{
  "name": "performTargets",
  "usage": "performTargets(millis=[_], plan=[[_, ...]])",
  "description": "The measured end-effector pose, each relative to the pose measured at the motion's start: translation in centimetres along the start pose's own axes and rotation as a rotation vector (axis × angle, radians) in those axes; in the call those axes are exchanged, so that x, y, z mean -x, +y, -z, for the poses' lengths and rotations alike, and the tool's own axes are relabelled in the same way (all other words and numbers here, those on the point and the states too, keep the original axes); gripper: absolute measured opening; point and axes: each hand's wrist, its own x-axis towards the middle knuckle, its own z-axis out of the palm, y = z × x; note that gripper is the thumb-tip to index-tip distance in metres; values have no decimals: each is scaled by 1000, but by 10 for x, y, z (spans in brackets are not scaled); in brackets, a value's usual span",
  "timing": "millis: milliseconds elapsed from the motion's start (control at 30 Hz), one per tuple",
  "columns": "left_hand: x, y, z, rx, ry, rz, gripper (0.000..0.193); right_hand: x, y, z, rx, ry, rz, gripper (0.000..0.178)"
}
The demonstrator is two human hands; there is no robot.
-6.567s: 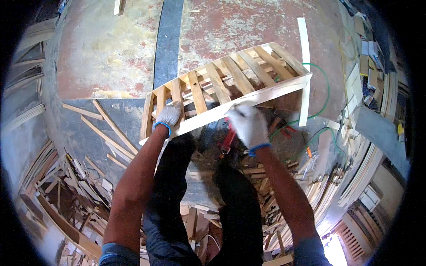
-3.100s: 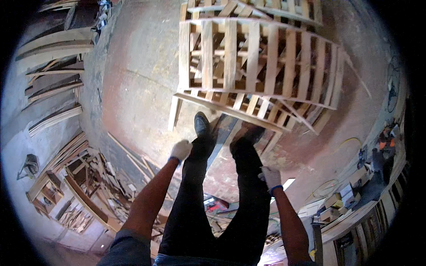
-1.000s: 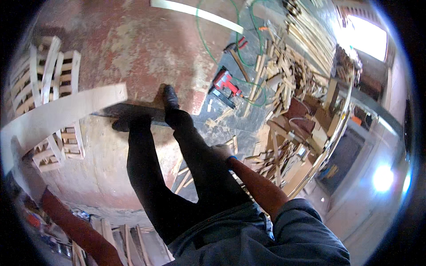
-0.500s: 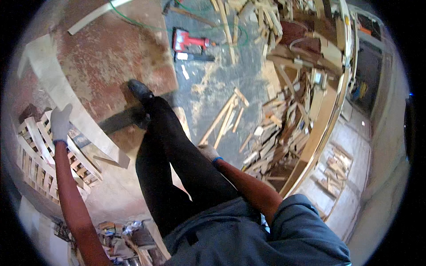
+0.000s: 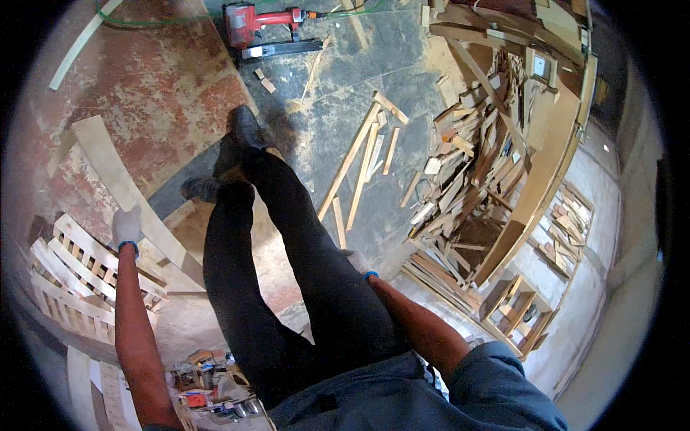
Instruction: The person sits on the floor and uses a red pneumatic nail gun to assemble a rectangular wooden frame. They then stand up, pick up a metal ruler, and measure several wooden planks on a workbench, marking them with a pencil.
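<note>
Gripping pale board (image 5: 128, 185): left hand (image 5: 127, 227) (gloved) | right hand (image 5: 356, 260): beside thigh (image 5: 341, 298)

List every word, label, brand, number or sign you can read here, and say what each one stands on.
No text can be read anywhere.
Nail gun: any marking is too small to read.
Clutter: any labels are too small and blurred.
Board at the left hand: no writing shows.

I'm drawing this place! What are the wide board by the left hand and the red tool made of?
The wide board looks like bare wood: pale, with no paint showing. The red tool looks smooth and slightly shiny: maybe painted metal, but it could be plastic.
</note>
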Motion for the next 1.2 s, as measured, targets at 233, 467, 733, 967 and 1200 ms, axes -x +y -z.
performTargets(millis=[233, 467, 733, 967, 1200], plan=[[-27, -17, -75, 90, -64, -75, 50, -7, -23, 10, -184, -21, -40, 55], [39, 61, -82, -152, 75, -776, 12, -10, 7, -20, -209, -11, 50, 49], [120, 147, -39, 149, -182, -677, 22, -10, 42, -79, -105, -21, 178, 46], [307, 296, 75, -302, -289, -748, 22, 23, 74, -83, -319, 138, 294, 37], [390, 335, 45, -521, -430, -1269, 6, 15, 152, -74, -296, 278, 352, 38]])
